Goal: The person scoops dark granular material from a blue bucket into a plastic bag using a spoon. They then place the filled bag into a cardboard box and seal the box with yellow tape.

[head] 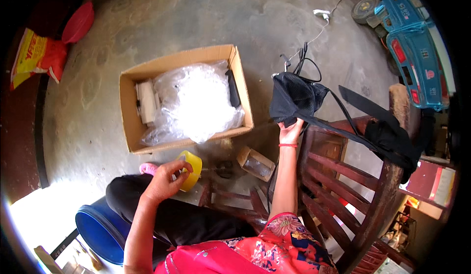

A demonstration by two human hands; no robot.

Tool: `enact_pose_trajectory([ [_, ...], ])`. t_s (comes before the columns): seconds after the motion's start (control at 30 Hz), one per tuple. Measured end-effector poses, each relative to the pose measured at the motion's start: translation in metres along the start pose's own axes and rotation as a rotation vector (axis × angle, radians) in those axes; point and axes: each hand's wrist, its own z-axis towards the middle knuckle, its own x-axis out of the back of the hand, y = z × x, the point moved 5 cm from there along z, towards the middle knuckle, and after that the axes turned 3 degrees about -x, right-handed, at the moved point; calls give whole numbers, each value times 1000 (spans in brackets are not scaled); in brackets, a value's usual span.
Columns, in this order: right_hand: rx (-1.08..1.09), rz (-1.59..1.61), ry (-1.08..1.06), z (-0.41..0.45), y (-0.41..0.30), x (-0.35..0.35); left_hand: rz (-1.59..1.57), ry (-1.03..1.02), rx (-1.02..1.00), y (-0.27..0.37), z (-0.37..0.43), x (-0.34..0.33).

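My left hand [165,180] grips the near side of a roll of yellow packing tape [195,169], above my knee. My right hand [290,131] holds a black mesh fabric bag [285,99] by its lower edge; the fingers are partly hidden beneath it. Black straps run from the bag to more black fabric [388,136] draped over the wooden chair's back. In front of me an open cardboard box [127,119] stands on the floor. It holds crumpled clear plastic wrapping [169,90], glaring white in the middle, a pale carton [147,102] and a black object [232,88].
A wooden slatted chair [338,191] stands at my right, with a small open carton [256,163] beside it. A power strip [322,13] and cables [304,62] lie beyond the bag. A blue vehicle [415,45] is far right, a blue barrel [99,233] at lower left.
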Motion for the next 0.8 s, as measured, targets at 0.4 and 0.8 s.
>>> enact_pose_trajectory([
  [0.4, 156, -23, -73, -6, -4, 10, 451, -301, -472, 134, 78, -64],
  [0.8, 98, 142, -234, -8, 5, 34, 323, -438, -295, 155, 160, -75],
])
